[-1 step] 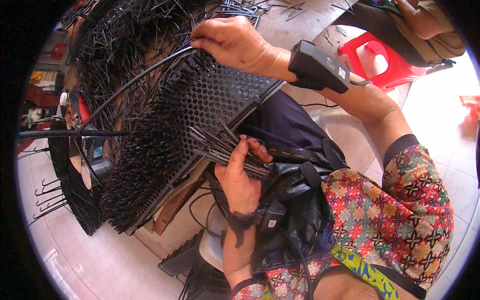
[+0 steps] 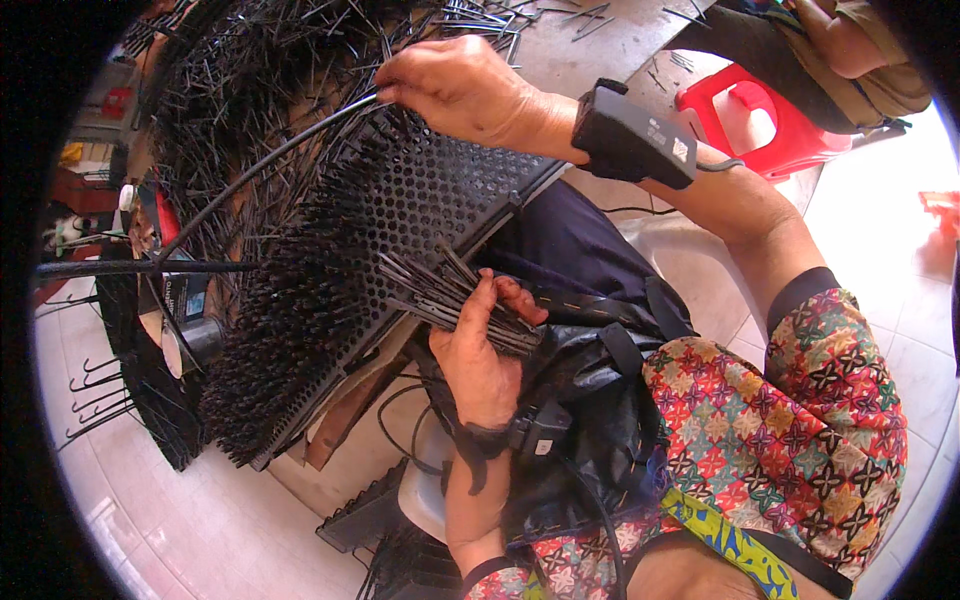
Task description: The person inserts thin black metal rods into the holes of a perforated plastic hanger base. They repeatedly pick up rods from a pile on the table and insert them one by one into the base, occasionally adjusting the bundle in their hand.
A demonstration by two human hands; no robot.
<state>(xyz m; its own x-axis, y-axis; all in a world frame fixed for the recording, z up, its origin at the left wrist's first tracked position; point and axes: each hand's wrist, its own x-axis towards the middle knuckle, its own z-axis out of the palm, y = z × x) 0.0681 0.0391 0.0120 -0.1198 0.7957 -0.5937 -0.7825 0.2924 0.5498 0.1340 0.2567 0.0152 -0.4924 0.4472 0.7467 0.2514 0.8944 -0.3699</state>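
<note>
At the centre of the frame the left hand (image 2: 482,350) has its fingers clamped on a bundle of black pins (image 2: 450,292). The right hand (image 2: 462,88), at the upper middle, grips with closed fingers the top edge of a tilted black perforated board (image 2: 430,195), whose left half bristles with inserted pins.

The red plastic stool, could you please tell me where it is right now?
In the head view, the red plastic stool stands at the upper right on the pale tiled floor, just beyond the right hand's wrist-worn black device.
</note>
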